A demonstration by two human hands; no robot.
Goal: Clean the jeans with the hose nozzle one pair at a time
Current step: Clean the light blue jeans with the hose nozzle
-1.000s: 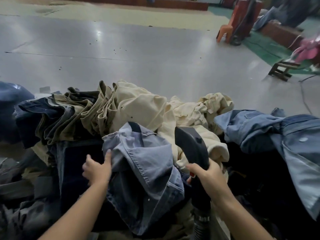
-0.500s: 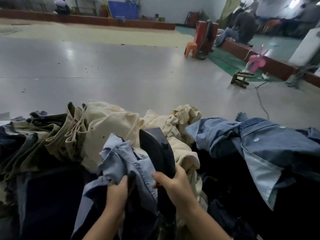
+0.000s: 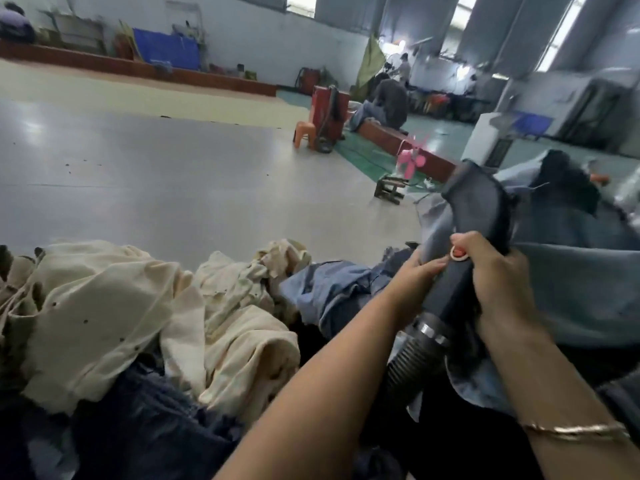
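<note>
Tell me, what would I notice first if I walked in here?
Probably the two hands at the right: the right hand grips a black hose nozzle, and the left hand touches it beside pale blue jeans. Next, the big cream trousers heaped at the left. Far off on the grey floor sits a small orange chair.

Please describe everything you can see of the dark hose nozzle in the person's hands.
The dark grey plastic hose nozzle has a wide, flattened head that tapers down to a handle with a small round red button. Below, a metal collar joins it to a black ribbed hose. It tilts up and away to the right, its head against pale blue denim jeans. The right hand grips the handle, thumb by the button; the left hand touches its left side.
</note>
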